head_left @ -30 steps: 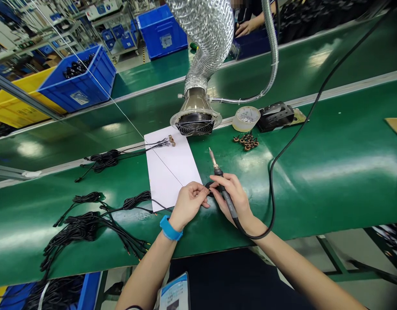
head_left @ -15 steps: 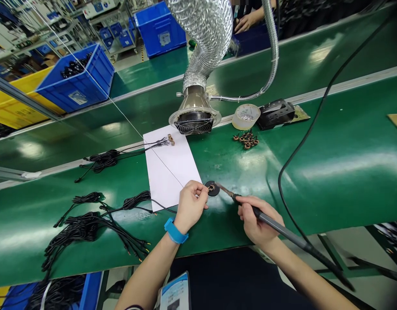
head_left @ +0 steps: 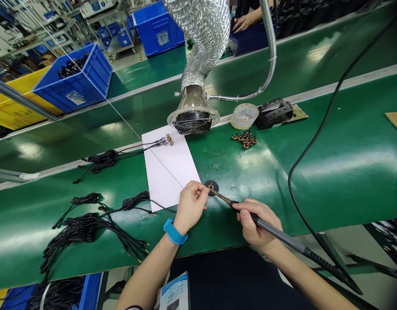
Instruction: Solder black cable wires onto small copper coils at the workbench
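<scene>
My right hand [head_left: 261, 224] is closed round the grey handle of a soldering iron [head_left: 282, 241]. The iron's tip touches or hovers over a small coil ring with copper-coloured windings [head_left: 211, 187], which lies on a round black pad [head_left: 214, 192]. Just left of the pad, my left hand [head_left: 192, 202] pinches a thin solder wire [head_left: 134, 130] that runs down from the upper left. A black cable [head_left: 162, 206] leads under this hand; its end is hidden, so I cannot tell whether the fingers hold it too.
A white sheet [head_left: 169, 172] lies left of the pad. Bundled black cables [head_left: 79, 228] spread over the green bench. Overhead hangs a fume extractor [head_left: 193, 114]. A coil pile [head_left: 246, 138], a tape roll [head_left: 244, 116] and a black metal holder [head_left: 274, 113] sit behind. Another person's hand shows across the bench.
The soldering iron's tip has moved left from beside the pad onto the coil ring. Its black cord has swung right. My left hand stays in nearly the same place.
</scene>
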Action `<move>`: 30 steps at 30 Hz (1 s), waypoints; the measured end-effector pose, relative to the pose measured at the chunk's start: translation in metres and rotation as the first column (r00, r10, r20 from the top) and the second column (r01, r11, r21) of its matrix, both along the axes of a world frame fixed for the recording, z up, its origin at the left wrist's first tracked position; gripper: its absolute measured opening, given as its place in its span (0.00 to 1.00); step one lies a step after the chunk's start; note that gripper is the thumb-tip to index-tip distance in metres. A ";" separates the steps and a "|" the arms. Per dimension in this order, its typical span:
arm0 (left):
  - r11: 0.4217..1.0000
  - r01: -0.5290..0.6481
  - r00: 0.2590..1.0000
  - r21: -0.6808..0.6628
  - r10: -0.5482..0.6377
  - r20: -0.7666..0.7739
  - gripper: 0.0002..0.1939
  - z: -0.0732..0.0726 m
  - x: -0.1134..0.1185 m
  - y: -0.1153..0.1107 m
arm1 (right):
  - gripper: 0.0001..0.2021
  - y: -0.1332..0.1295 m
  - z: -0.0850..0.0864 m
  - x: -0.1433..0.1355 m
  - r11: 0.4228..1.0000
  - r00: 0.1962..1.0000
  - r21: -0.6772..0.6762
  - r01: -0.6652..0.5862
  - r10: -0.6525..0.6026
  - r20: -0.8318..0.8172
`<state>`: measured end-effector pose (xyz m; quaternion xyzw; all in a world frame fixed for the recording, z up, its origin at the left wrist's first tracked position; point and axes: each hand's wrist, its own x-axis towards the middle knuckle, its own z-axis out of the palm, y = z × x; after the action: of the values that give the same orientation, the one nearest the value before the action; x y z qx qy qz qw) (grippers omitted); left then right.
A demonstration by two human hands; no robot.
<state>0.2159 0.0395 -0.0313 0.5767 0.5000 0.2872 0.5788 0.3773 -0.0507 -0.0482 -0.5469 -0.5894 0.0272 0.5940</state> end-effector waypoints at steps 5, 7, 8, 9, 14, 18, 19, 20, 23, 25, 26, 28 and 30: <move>1.000 0.005 1.000 -0.014 -0.005 -0.001 0.12 0.003 0.000 0.000 | 0.09 0.002 0.003 -0.001 1.000 1.000 -0.005 -0.023 0.023 0.011; 1.000 0.007 1.000 -0.015 -0.007 0.005 0.13 0.003 0.000 0.001 | 0.09 0.003 0.005 -0.001 1.000 1.000 -0.010 -0.021 0.021 0.017; 1.000 0.008 1.000 -0.015 -0.007 0.009 0.13 0.003 0.000 0.001 | 0.09 0.003 0.006 -0.001 1.000 1.000 -0.010 -0.017 0.017 0.023; 1.000 0.009 1.000 -0.016 -0.009 0.011 0.13 0.003 0.000 0.001 | 0.08 0.003 0.007 -0.001 1.000 1.000 -0.009 -0.010 0.010 0.029; 0.999 0.007 1.000 -0.033 -0.007 0.008 0.12 0.003 0.000 0.001 | 0.08 0.003 0.008 -0.001 1.000 0.998 -0.006 0.012 -0.012 0.059; 0.999 0.010 1.000 -0.032 -0.010 0.012 0.11 0.004 0.001 0.001 | 0.08 0.000 -0.001 0.000 1.000 1.000 -0.004 0.010 -0.010 0.023; 0.999 0.012 1.000 -0.034 -0.012 0.014 0.11 0.004 0.000 0.001 | 0.08 -0.001 -0.003 0.001 1.000 1.000 -0.002 0.015 -0.015 0.001; 0.999 0.012 1.000 -0.037 -0.012 0.012 0.10 0.004 0.000 0.001 | 0.08 -0.001 -0.006 0.001 1.000 0.999 -0.003 0.020 -0.021 -0.027; 0.999 0.015 1.000 -0.047 -0.015 -0.003 0.10 0.005 0.000 0.002 | 0.08 -0.003 -0.012 0.002 0.999 0.994 -0.022 0.028 -0.030 -0.102; 0.999 0.014 1.000 -0.052 -0.014 -0.010 0.10 0.006 0.000 0.001 | 0.08 -0.003 -0.013 0.002 0.999 0.992 -0.029 0.026 -0.030 -0.125; 0.998 0.013 1.000 -0.055 -0.014 -0.012 0.10 0.007 0.000 0.001 | 0.08 -0.003 -0.014 0.003 0.999 0.991 -0.029 0.027 -0.030 -0.128; 0.998 0.012 1.000 -0.058 -0.013 -0.009 0.11 0.007 0.000 0.001 | 0.08 -0.003 -0.015 0.003 0.999 0.991 -0.032 0.027 -0.031 -0.131; 0.998 0.012 1.000 -0.064 -0.012 -0.005 0.11 0.008 0.000 0.002 | 0.08 -0.003 -0.015 0.003 0.999 0.990 -0.042 0.032 -0.037 -0.134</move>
<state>0.2161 0.0413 -0.0237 0.5616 0.5069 0.2663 0.5973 0.3800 -0.0536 -0.0631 -0.5656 -0.5376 0.0657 0.6219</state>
